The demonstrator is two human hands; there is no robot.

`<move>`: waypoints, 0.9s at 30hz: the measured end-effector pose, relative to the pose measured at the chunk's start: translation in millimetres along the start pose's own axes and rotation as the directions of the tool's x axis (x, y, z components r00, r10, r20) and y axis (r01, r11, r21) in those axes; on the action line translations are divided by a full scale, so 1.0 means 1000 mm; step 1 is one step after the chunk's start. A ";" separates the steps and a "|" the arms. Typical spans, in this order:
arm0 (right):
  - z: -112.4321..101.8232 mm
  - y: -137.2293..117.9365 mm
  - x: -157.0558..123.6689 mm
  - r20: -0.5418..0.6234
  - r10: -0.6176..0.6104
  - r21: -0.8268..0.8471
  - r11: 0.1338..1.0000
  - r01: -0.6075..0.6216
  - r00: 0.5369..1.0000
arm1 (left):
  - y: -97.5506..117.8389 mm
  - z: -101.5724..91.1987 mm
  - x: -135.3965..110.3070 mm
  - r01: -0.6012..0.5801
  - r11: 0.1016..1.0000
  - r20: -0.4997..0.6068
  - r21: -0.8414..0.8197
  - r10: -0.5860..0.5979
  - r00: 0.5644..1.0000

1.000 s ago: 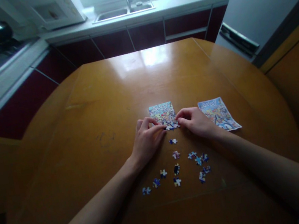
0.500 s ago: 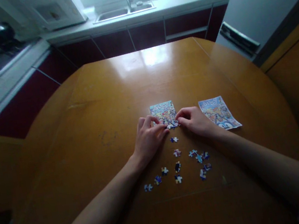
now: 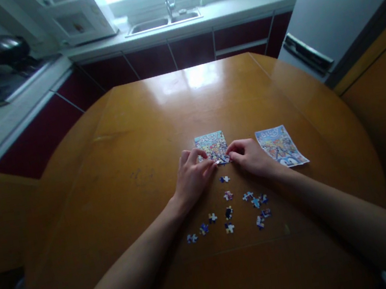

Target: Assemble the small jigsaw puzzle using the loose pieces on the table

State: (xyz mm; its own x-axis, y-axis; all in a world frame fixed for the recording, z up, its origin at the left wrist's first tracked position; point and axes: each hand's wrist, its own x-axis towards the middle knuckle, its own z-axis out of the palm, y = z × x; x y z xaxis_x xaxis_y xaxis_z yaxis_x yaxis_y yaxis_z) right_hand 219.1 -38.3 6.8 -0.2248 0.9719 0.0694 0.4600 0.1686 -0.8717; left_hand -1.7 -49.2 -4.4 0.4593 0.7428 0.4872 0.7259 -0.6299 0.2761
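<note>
A partly assembled jigsaw puzzle (image 3: pixel 211 144) with a crowded colourful picture lies flat on the table. At its lower left, my left hand (image 3: pixel 195 171) is closed in a pinch, thumb and forefinger on a small puzzle piece (image 3: pixel 218 162) at the bottom edge. My right hand (image 3: pixel 248 155) is closed too, its fingertips gripping the lower right corner of the puzzle. Just below lies a loose piece (image 3: pixel 224 179), with a pinkish piece (image 3: pixel 228 195) nearer to me. The fingertips partly cover the puzzle's lower edge.
Several more loose pieces lie closer to me, some at the right (image 3: pixel 256 202) and some at the left (image 3: pixel 204 228). A printed picture sheet (image 3: pixel 278 144) rests beside my right wrist. Past the wooden table (image 3: pixel 159 120) are a sink (image 3: pixel 149 25) and a refrigerator (image 3: pixel 333 5).
The camera view has shifted slightly. Both hands stay at the puzzle's lower edge, and the piece by my left fingertips appears a little closer against it.
</note>
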 end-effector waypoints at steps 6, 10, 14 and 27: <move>0.000 -0.002 -0.002 0.060 -0.064 -0.115 0.991 0.071 0.996 | -0.002 0.002 -0.001 -0.021 1.000 -0.008 -0.012 0.020 1.000; 0.000 -0.003 -0.004 0.085 -0.081 -0.189 0.977 0.096 0.993 | -0.004 0.003 0.000 -0.007 0.999 -0.010 -0.032 0.007 1.000; 0.002 -0.003 -0.004 0.082 -0.072 -0.177 0.981 0.085 0.994 | -0.004 0.003 0.002 0.001 0.997 -0.051 -0.071 -0.004 0.999; -0.016 -0.007 0.000 0.010 0.000 -0.024 1.000 0.000 1.000 | 0.024 -0.007 -0.008 -0.280 0.956 0.034 -0.091 0.284 0.958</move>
State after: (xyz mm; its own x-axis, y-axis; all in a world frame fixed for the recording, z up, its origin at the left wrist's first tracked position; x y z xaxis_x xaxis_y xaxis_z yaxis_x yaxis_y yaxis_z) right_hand 229.6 -37.0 21.0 -0.2329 0.9704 0.0643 0.4804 0.1723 -0.8600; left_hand 8.9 -72.0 4.3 0.6636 0.5402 0.5175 0.5183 -0.8308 0.2026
